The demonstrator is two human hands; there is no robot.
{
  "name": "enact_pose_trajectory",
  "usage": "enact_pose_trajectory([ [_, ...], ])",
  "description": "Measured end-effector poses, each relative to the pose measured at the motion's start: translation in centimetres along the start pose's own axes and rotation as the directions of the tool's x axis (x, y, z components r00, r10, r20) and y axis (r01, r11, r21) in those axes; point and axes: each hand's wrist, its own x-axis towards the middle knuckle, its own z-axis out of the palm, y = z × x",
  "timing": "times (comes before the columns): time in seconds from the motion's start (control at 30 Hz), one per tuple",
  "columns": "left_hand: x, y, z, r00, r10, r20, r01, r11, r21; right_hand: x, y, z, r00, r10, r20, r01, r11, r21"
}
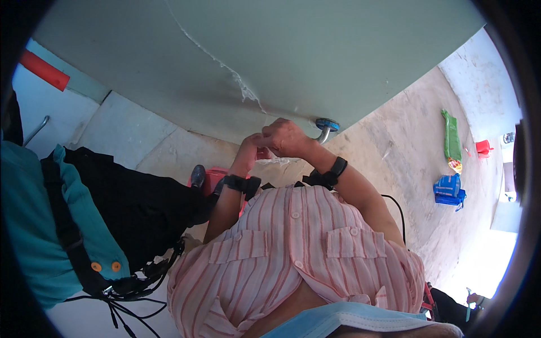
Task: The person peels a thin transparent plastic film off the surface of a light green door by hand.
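My right hand (285, 137) is curled at the near edge of a large grey-green tabletop (296, 55). Pressed against it is my left hand (252, 150), its fingers partly hidden behind the right. A thin translucent strand (236, 78), ragged and thicker in places, trails across the tabletop to my hands, which pinch it between them. Below my fingers hangs more clear, film-like material (274, 161); its exact kind is not clear. Just right of my right hand, a bent metal pipe (323, 136) with a blue ribbed round cap (327, 124) meets the tabletop edge.
On my left stands a person in a teal top (25, 211) and black apron, with dangling black cables (139, 295). A red object (213, 179) is near the feet. Green bag (452, 139), blue bag (448, 189) and red container (483, 148) lie right. A red tube (44, 69) juts in upper left.
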Motion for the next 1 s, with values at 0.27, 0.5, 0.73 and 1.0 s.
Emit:
enact_pose_trajectory([
  [0.27, -2.3, -2.9, -2.9, 0.990, 0.068, 0.127, -0.075, 0.996, 0.051, -0.1, 0.9, 1.1, 0.996, 0.087, -0.004, -0.087, 0.992, -0.086],
  [0.5, -4.2, -6.2, -6.6, 1.000, 0.013, -0.004, -0.013, 0.991, 0.130, -0.2, 1.8, 1.9, 0.998, 0.054, 0.033, -0.050, 0.992, -0.113],
  [0.73, -8.0, -11.9, -13.2, 0.964, -0.066, -0.259, 0.091, 0.992, 0.084, -0.2, 1.6, 1.9, 0.990, 0.061, 0.125, -0.045, 0.991, -0.125],
  [1.0, -7.9, -10.5, -9.6, 0.938, 0.199, -0.286, -0.119, 0.955, 0.272, 0.1, 1.3, 1.7, 0.970, 0.012, 0.241, 0.006, 0.997, -0.076],
])
